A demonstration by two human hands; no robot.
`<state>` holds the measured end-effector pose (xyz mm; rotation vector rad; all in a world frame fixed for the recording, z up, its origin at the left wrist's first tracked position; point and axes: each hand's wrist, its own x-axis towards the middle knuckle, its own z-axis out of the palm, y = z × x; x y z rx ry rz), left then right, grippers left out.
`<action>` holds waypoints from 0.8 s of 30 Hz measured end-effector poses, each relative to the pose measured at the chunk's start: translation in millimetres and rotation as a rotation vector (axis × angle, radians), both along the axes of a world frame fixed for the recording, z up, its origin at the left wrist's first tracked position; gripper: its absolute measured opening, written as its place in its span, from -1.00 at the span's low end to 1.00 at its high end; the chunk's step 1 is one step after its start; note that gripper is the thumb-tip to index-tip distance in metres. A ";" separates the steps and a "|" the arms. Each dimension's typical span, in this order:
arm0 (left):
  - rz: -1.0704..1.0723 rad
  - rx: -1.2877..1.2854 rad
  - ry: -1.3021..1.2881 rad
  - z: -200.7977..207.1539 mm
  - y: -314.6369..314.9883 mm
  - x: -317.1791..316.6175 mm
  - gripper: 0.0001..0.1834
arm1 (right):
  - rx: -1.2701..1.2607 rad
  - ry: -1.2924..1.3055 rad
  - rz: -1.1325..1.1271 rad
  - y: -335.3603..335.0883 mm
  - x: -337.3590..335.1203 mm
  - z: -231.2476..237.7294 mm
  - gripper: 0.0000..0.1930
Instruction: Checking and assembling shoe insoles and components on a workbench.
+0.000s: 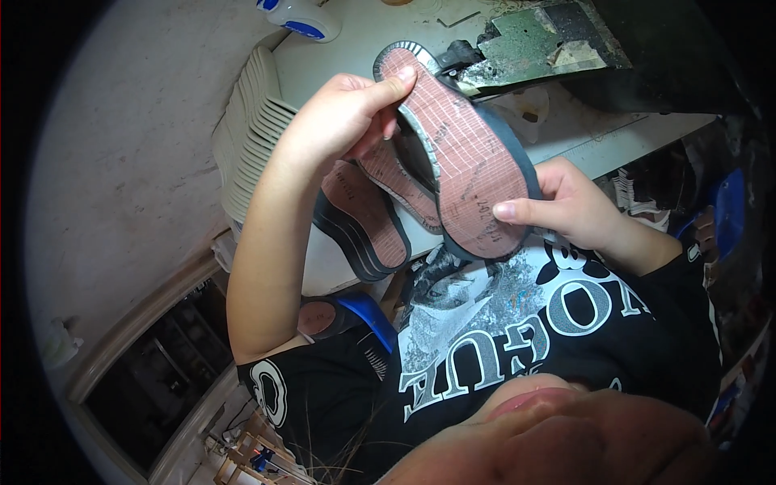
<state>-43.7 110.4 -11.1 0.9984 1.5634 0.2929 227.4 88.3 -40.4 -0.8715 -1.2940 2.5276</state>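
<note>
Both hands hold up a shoe sole [477, 174], its pinkish-red face with pale stripes and dark handwritten marks turned toward me, with a dark rim along the edge. My left hand [356, 113] pinches the narrow end, thumb on the striped face. Around the wide end my right hand [570, 206] is closed, its thumb pressed on the face and the fingers mostly behind. Behind the held sole, partly covered, another similar sole [416, 202] shows. A stack of dark-edged soles [372, 214] lies on the pale tabletop [331, 263] below my left wrist.
A tall stack of curved off-white pieces [250, 133] stands against the wall at the left. At the back is a white bottle with blue parts [299, 20]. A worn green board [533, 48] lies at the far right. A blue object [368, 319] sits beneath the table edge.
</note>
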 end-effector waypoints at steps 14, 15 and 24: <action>0.288 0.423 -0.387 -31.0 -28.9 -2.0 -0.34 | 0.089 0.120 -0.325 16.3 -61.7 -25.1 -0.71; 0.339 0.379 -0.458 -23.8 -34.4 5.0 -0.41 | 0.065 0.119 -0.352 13.9 -63.6 -22.1 -0.71; 0.440 0.301 -0.384 -13.7 -38.1 1.4 -0.50 | -0.013 0.019 -0.073 -1.6 -61.4 -13.9 -0.70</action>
